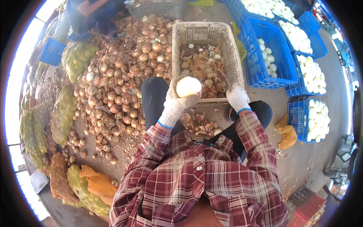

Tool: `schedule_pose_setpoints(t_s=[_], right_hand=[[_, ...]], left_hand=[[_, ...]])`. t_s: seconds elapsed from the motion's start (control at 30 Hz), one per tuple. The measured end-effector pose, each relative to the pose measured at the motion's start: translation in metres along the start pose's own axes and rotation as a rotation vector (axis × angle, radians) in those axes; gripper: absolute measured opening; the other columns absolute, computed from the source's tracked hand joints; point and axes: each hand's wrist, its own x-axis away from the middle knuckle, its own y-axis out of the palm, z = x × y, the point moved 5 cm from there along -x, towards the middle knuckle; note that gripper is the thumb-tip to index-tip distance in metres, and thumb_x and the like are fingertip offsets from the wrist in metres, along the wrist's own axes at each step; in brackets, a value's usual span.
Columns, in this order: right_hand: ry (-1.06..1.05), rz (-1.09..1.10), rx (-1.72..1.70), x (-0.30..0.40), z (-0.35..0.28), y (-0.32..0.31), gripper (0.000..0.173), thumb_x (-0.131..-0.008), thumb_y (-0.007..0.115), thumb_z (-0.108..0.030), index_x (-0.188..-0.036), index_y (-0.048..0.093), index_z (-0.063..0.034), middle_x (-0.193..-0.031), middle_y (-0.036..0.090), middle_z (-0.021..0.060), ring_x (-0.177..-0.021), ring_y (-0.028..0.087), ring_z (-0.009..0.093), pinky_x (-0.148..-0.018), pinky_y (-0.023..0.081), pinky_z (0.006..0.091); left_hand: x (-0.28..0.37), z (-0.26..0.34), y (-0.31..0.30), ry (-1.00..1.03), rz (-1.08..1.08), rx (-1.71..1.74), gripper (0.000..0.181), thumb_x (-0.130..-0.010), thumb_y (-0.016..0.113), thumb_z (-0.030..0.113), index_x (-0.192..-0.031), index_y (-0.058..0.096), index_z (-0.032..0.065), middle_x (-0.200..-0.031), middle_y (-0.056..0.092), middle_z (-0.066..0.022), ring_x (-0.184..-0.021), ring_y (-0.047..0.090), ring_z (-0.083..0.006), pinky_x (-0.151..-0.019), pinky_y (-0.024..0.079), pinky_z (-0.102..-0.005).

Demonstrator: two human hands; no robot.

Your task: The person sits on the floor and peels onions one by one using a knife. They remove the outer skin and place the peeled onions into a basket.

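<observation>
A peeled white onion [188,86] rests in my left hand [175,106], which wears a white knit glove and grips it at the near left corner of a dirty white plastic crate [236,56]. My right hand [237,96], gloved the same way, is closed at the crate's near right corner around a thin blade-like tool [225,78]. Its handle is hidden in the fist, and the blurred blade points up and left over the crate. Inside the crate lie loose brown onion skins [202,66] and a few pale onion pieces.
Unpeeled onions [119,88] form a large heap on the left, with filled mesh sacks [63,116] beyond. Blue crates [272,54] of peeled onions stand to the right. Another person [90,14] sits at the far left. An orange bag [286,136] lies on the floor.
</observation>
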Motion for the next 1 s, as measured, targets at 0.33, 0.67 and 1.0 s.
schedule_pose_setpoints(t_s=[0.33,0.67,1.0], right_hand=[[0.058,-0.252,-1.804,0.052,-0.091,0.021,0.053,-0.096,0.051,-0.042,-0.125,0.052,0.0019,-0.114,0.063,0.0116,-0.098,0.063,0.019,-0.085,0.053,0.0338],[-0.685,0.3,-0.35,0.083,-0.097,-0.06,0.053,-0.075,0.072,-0.024,-0.124,0.054,-0.0109,-0.083,0.065,0.0115,-0.073,0.066,0.027,-0.066,0.052,0.0365],[-0.832,0.318,0.136,0.093,-0.116,-0.065,0.02,-0.073,0.061,-0.01,-0.092,0.054,-0.0084,-0.056,0.055,0.0096,-0.052,0.06,0.03,-0.049,0.047,0.0419]], left_hand=[[0.006,0.021,0.02,0.154,-0.183,-0.665,0.094,-0.062,0.085,0.027,-0.138,0.036,0.0045,-0.131,0.05,-0.0132,-0.119,0.054,-0.026,-0.097,0.047,-0.0343],[0.01,-0.015,-0.003,-0.143,-0.191,0.395,0.07,-0.074,0.077,0.025,-0.131,0.044,-0.0011,-0.115,0.058,-0.0092,-0.099,0.061,-0.0182,-0.084,0.052,-0.0306],[0.019,-0.004,-0.007,-0.16,-0.173,0.117,0.061,-0.07,0.076,0.022,-0.122,0.052,-0.0006,-0.108,0.062,-0.0071,-0.096,0.061,-0.0144,-0.083,0.051,-0.0271]])
